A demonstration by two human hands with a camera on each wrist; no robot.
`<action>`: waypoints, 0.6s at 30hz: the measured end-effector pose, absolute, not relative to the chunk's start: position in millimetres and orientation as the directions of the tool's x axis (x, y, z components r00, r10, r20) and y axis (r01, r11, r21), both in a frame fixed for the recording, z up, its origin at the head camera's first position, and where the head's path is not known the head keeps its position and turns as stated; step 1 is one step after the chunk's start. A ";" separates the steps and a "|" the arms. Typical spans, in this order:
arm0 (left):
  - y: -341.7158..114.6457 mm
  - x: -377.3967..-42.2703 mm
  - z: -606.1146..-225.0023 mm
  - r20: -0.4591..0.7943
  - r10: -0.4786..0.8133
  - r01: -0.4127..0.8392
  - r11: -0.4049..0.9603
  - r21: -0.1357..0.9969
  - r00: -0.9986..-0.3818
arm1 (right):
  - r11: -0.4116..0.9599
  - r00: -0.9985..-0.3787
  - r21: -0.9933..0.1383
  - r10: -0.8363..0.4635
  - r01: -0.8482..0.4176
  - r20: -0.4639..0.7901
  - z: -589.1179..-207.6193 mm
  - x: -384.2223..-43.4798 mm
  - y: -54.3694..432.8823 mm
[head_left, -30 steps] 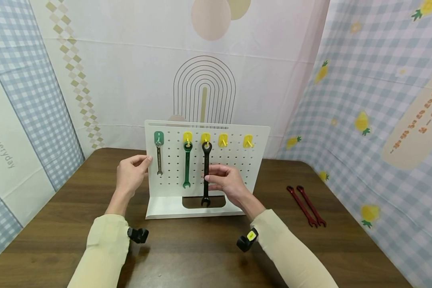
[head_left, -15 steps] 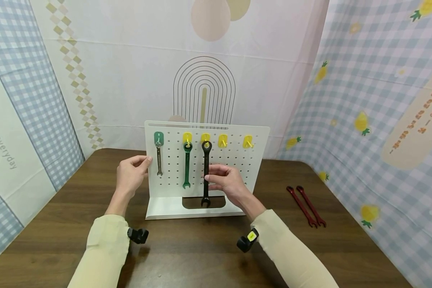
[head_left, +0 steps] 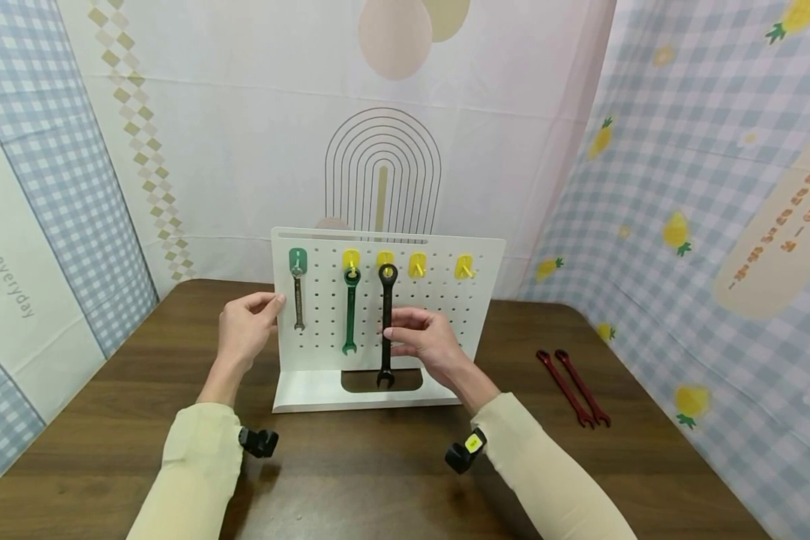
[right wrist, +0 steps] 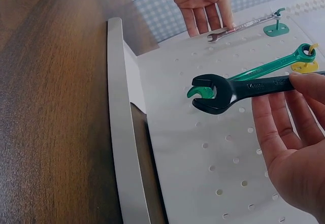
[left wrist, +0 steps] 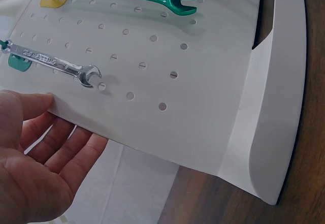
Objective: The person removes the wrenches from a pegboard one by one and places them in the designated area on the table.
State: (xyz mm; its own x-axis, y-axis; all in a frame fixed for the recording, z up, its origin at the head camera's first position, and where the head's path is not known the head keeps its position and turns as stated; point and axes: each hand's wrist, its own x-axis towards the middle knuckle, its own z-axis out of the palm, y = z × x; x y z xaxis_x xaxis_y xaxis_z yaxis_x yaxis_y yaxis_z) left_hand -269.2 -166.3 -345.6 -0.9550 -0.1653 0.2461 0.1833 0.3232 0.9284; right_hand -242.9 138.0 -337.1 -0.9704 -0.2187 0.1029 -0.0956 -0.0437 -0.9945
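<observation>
My right hand (head_left: 432, 345) pinches the shaft of a black combination wrench (head_left: 387, 322) between thumb and fingers. The wrench stands upright in front of the white pegboard (head_left: 445, 315), its ring end at the third hook, a yellow one (head_left: 385, 259). Whether the ring is fully over the peg I cannot tell. In the right wrist view the open jaw of the black wrench (right wrist: 218, 94) points away from the hand. My left hand (head_left: 246, 326) grips the board's left edge between thumb and fingers. Close to it hangs a small silver wrench (left wrist: 51, 61) from a green hook (left wrist: 19, 62).
A green wrench (head_left: 351, 311) hangs from a yellow hook left of the black one. Two more yellow hooks (head_left: 418, 265) to the right bear nothing. Two dark red wrenches (head_left: 567, 390) lie on the brown wooden table (head_left: 351, 480) at the right. Curtains stand behind and beside it.
Both hands hold nearly the same position. The black wrench's ring end has risen very slightly against the yellow hook.
</observation>
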 end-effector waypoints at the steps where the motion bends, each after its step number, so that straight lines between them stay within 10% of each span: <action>1: -166.3 -269.2 -345.8 0.246 -0.165 0.184 0.322 0.929 -0.955 | -0.043 -0.970 -0.994 -0.220 -0.096 0.103 -337.1 -242.4 138.3; 18: -166.7 -268.2 -346.0 0.252 -0.155 0.190 0.329 0.925 -0.955 | -0.071 -0.963 -0.992 -0.240 -0.106 0.120 -339.3 -239.5 148.1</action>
